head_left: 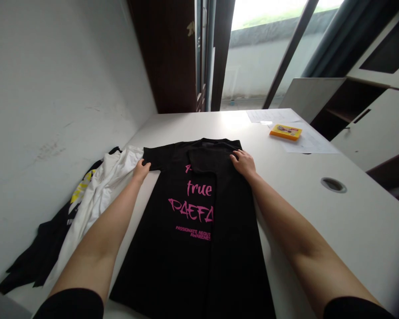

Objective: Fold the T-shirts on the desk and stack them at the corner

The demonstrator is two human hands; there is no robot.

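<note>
A black T-shirt with pink lettering lies flat on the white table, its collar toward the far side. Its right side is folded over toward the middle, so part of the print is covered and that sleeve lies across the chest. My left hand pinches the end of the sleeve that sticks out to the left. On the upper right folded edge rests my right hand, fingers spread on the cloth and not gripping it.
White clothing and a black garment with yellow print lie against the wall at left. A yellow-orange box sits on paper sheets at the far right. The white table has a round cable hole.
</note>
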